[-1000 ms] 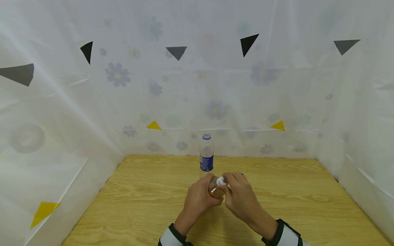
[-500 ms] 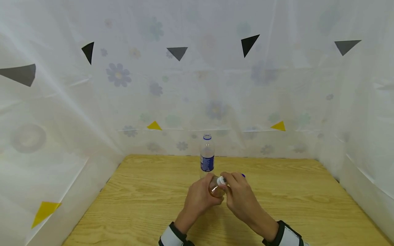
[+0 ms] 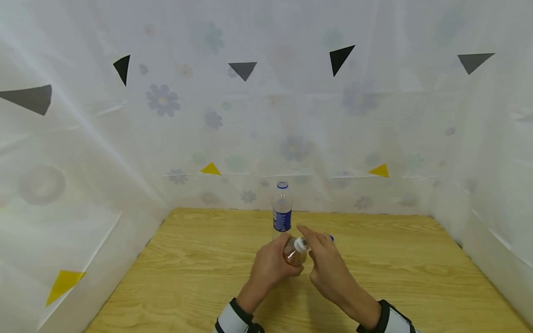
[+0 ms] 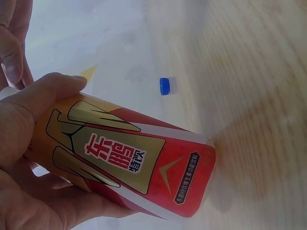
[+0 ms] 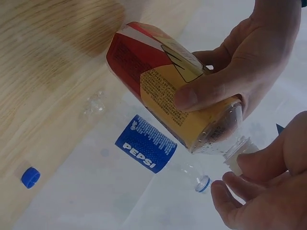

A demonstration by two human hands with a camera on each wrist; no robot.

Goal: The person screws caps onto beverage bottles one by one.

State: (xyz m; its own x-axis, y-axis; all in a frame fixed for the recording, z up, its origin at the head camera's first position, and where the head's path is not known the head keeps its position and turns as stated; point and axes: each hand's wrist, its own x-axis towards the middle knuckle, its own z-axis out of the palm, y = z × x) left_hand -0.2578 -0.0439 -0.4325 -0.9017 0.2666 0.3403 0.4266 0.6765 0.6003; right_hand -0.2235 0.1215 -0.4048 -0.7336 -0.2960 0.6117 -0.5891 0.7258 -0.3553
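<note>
My left hand (image 3: 271, 262) grips a drink bottle (image 3: 293, 254) with a red and gold label (image 4: 120, 153), fingers and thumb wrapped round its side. The bottle leans to the right, its base close to the table. A white cap (image 3: 301, 244) sits at its mouth. My right hand (image 3: 331, 273) is beside that cap with the index finger stretched out past it. In the right wrist view, the right thumb (image 5: 254, 165) overlaps the cap (image 5: 238, 154); other fingertips lie just below. Whether they press on it is unclear.
An uncapped clear Pepsi bottle (image 3: 282, 210) with a blue label stands just behind the hands. Its mouth has a blue ring. A loose blue cap (image 4: 164, 86) lies on the wooden table (image 3: 187, 263). White patterned sheeting (image 3: 266, 115) encloses the back and sides.
My right index finger has lifted from the white cap and straightened, and the right hand has shifted slightly right. The left hand keeps its grip on the bottle.
</note>
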